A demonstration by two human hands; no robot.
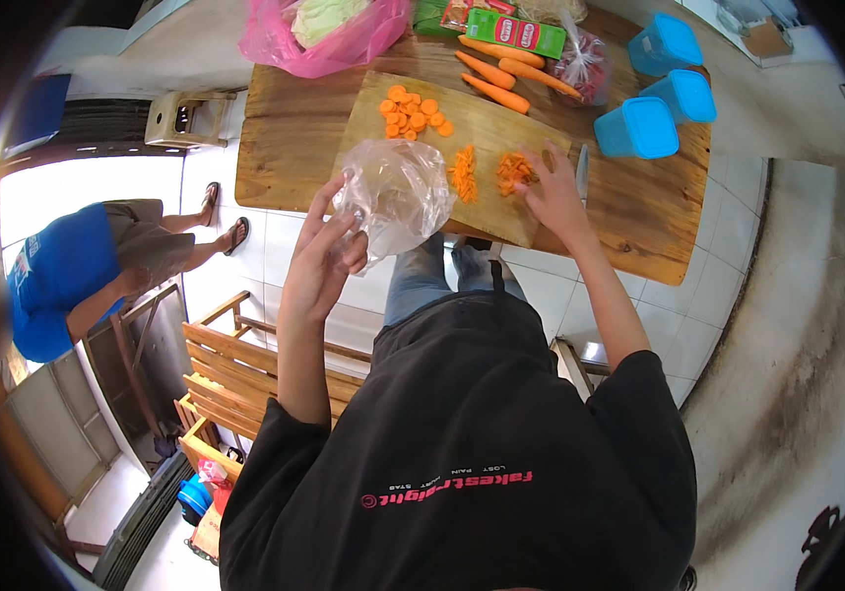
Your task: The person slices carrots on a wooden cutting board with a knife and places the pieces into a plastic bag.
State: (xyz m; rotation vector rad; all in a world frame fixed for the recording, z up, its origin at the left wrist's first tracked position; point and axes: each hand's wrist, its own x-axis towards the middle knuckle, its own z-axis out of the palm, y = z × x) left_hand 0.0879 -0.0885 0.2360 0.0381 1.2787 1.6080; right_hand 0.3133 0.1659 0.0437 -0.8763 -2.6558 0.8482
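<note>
My left hand (328,247) grips a clear plastic bag (400,196), held above the near left part of a wooden cutting board (485,125). No food shows inside the bag. At the board's right side, my right hand (552,188) has its fingers spread over a small heap of cut carrot pieces (512,171), and its fingertips seem to touch them. A second heap of carrot sticks (463,175) lies between the bag and that heap. Round carrot slices (411,112) are grouped near the board's far left. Just right of my right hand, a knife (582,171) lies on the board's edge or the table.
Whole peeled carrots (496,70), a green packet (515,33) and a tied bag of red items (583,63) lie beyond the board on the wooden table (289,140). Blue lidded containers (648,127) stand right. A pink bag (326,44) holds cabbage. A person (90,266) stands left.
</note>
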